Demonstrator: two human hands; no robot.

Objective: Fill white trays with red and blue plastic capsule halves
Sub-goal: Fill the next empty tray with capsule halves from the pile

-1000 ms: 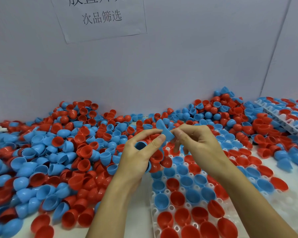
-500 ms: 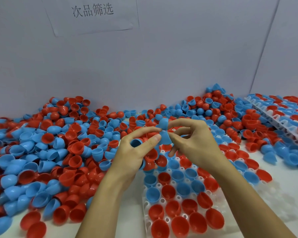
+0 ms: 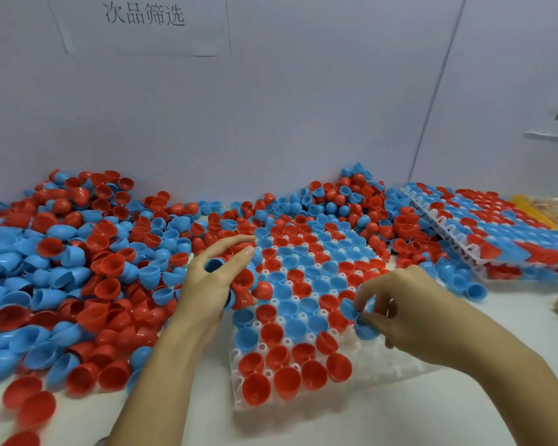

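White tabletop against a pale wall, with a paper sign at upper left; loose red and blue capsule halves heaped across the left and back; part-filled white tray at centre, stacked full trays at right; left hand curls its fingers round a bunch of halves at the tray's left edge; right hand pinches a blue half over the tray's right side.

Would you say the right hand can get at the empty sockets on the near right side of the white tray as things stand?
Probably yes: the right hand, pinching blue halves, hovers at the white tray beside those bare sockets, with nothing lying between.
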